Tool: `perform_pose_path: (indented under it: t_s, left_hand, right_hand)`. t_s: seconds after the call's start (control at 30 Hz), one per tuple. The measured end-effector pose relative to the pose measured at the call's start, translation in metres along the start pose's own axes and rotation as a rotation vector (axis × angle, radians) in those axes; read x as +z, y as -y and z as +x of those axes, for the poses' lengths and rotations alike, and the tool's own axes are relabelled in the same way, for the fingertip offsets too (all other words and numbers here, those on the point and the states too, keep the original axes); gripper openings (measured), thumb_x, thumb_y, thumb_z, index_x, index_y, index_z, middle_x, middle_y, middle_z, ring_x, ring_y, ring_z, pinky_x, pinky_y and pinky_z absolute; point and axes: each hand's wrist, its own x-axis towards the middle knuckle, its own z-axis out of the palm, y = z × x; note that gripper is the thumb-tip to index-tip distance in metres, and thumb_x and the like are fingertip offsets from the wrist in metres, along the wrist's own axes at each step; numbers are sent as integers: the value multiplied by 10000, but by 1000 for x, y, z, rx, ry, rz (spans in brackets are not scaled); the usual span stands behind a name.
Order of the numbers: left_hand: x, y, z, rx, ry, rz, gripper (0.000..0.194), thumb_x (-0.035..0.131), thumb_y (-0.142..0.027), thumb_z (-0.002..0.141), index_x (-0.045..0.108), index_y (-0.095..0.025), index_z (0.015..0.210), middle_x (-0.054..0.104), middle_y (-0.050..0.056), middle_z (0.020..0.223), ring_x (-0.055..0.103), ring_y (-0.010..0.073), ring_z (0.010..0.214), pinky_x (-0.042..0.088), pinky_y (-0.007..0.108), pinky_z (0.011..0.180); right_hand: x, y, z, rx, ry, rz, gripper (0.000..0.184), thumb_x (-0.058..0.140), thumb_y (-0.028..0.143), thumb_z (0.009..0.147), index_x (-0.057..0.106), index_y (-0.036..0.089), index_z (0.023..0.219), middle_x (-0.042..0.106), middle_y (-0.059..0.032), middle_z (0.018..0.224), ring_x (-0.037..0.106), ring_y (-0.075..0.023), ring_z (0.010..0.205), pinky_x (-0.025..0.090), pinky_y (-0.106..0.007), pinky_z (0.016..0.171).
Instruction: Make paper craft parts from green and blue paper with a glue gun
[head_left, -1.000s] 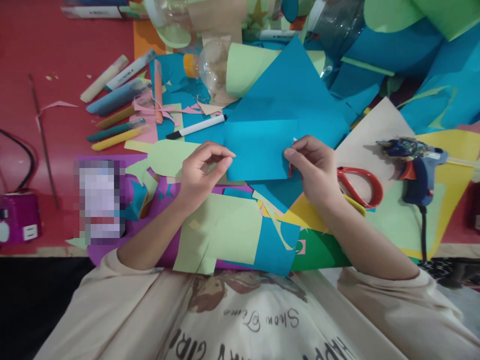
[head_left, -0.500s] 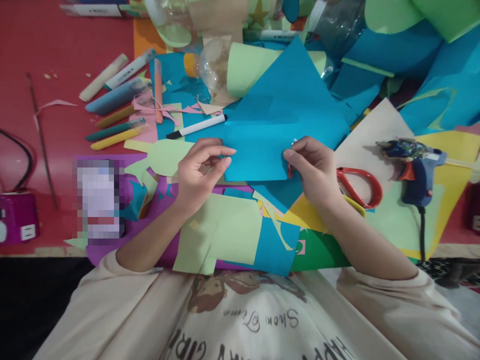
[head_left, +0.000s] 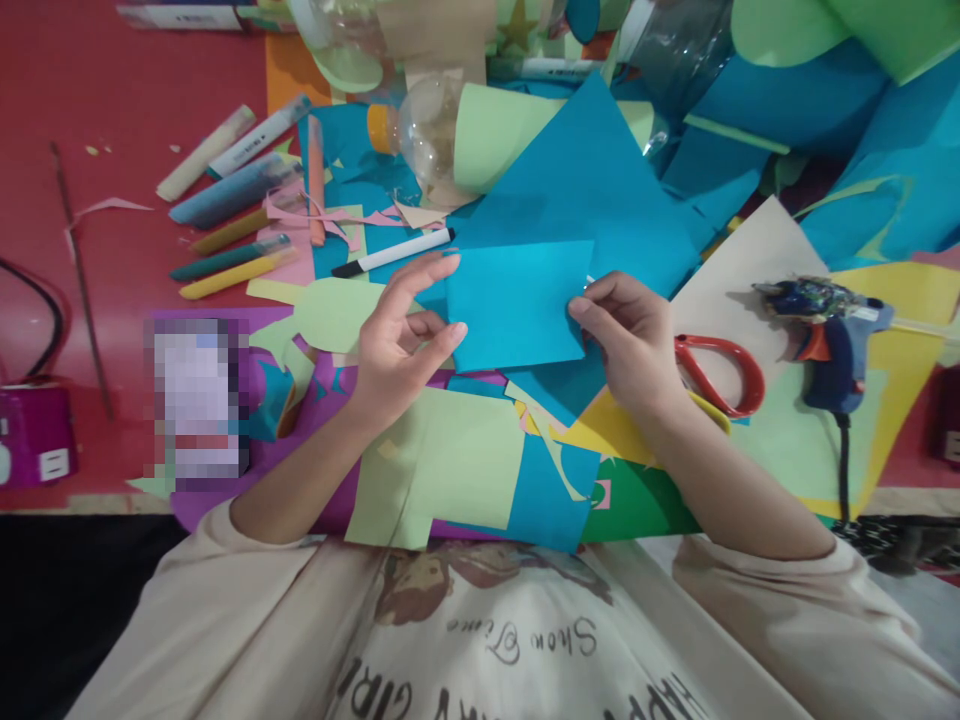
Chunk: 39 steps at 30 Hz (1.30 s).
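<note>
A small rectangular piece of blue paper [head_left: 517, 305] is held up in front of me, its right edge pinched between the thumb and fingers of my right hand [head_left: 634, 335]. My left hand [head_left: 401, 340] is at the opposite edge, thumb and forefinger spread apart around the corners; whether its fingertips touch the paper is hard to tell. Behind the piece lies a larger blue sheet [head_left: 592, 165]. Just above my left hand rests a white marker with black ends [head_left: 405, 252]. Red-handled scissors [head_left: 750, 385], partly hidden, lie beside my right wrist.
At right is a blue glue gun [head_left: 840, 350] with its cord. A plastic bottle [head_left: 427, 130] wrapped in green paper lies at the back. Several markers [head_left: 225, 195] and a blurred phone [head_left: 201, 400] are on the left. Cut green paper [head_left: 472, 460] lies at the front edge.
The small blue paper has tilted so more of its face shows. My left thumb and forefinger have spread wider apart, while my right hand has hardly moved.
</note>
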Motion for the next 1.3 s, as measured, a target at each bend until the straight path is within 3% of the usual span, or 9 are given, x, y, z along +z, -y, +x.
perform_pose_path:
  t_s: [0.2,0.3,0.5,0.77,1.03,1.3]
  left_hand:
    - [4,-5,4,66,-31,-30,81,654,-255,855,693,-256,926,677,-1,863,630,79,711,527,168,587]
    - [4,-8,4,63,-39,-11,70,650,-195,846,708,-233,858,675,-5,799,648,95,769,540,178,630]
    - [3,-12,3,-9,-74,40,100,678,-166,810,741,-230,855,717,-5,841,665,108,770,547,205,636]
    - [2,-10,4,11,-93,17,89,701,-219,803,756,-247,867,691,14,872,651,120,786,535,209,600]
    - [-2,0,2,-45,-29,9,305,701,-403,805,691,-342,1103,627,36,1198,602,71,647,542,221,557]
    - [-4,2,4,-56,25,13,382,685,-429,813,641,-371,1188,573,45,1323,624,83,678,536,208,508]
  right_hand:
    - [-1,-3,1,7,-39,29,298,737,429,752,567,203,654,477,59,488,435,-77,425,349,-204,369]
    - [0,-4,0,-9,-51,28,299,735,429,755,565,201,662,472,59,493,439,-75,429,348,-201,369]
    - [0,-2,0,3,-53,23,310,740,446,743,576,197,659,496,58,492,444,-71,429,366,-196,377]
    - [1,0,0,32,-45,11,319,743,475,726,584,209,654,510,51,489,452,-85,431,369,-218,384]
    - [1,-1,-1,21,-33,-5,322,720,489,746,582,208,671,493,49,506,437,-83,439,346,-223,387]
    - [1,0,0,15,-44,-10,289,735,440,746,580,210,663,472,54,506,417,-81,450,327,-225,399]
